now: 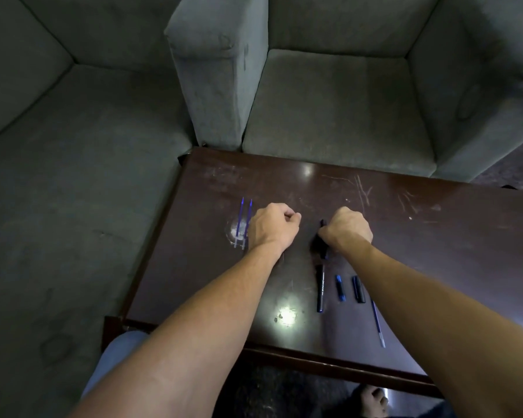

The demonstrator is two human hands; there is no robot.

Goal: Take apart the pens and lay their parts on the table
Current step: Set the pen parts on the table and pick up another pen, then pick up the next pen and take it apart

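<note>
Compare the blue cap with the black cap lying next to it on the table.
The blue cap is bright blue with dark ends; the black cap is black all over. The blue cap looks shorter and slimmer, the black cap longer and thicker. The blue cap lies closer to the black barrel, the black cap closer to the right forearm. Both lie flat on the table, apart from each other, roughly parallel, pointing away from the person.

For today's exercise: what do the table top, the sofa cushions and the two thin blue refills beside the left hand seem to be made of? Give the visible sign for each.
Table top: probably dark varnished wood or veneer; glossy, with light glare and pale scratches.
Sofa cushions: grey-green fabric, matt and napped like suede or velvet, with smudgy rub marks.
Blue refills: likely thin translucent plastic tubes holding blue ink; their tips are too small to judge.
</note>
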